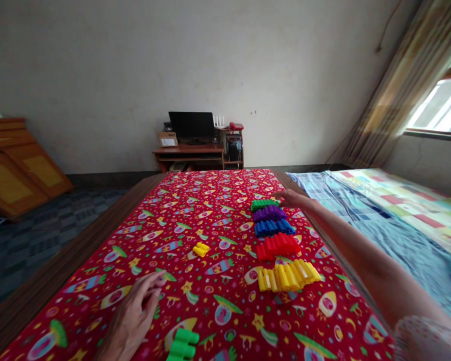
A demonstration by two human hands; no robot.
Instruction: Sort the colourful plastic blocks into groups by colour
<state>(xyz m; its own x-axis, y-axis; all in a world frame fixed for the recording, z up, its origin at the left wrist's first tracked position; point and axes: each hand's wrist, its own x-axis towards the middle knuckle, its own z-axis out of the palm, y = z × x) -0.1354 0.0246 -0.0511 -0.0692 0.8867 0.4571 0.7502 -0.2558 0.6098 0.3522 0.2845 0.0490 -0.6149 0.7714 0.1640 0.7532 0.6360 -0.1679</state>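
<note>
My left hand rests on the red patterned cloth with its fingers loosely bent and apart, holding nothing. Close to it, at the bottom edge, lie joined green tube-shaped plastic toy blocks, partly cut off. A small yellow piece sits alone farther up the cloth. My right hand reaches to the far right, fingers stretched out at the end of a green row of blocks. Nearer to me come a purple row, a blue row, a red row and a yellow row.
The cloth covers a long table with a dark wooden edge. A bed adjoins on the right. Beyond the table's far end stands a desk with a monitor. A wooden cabinet is at left.
</note>
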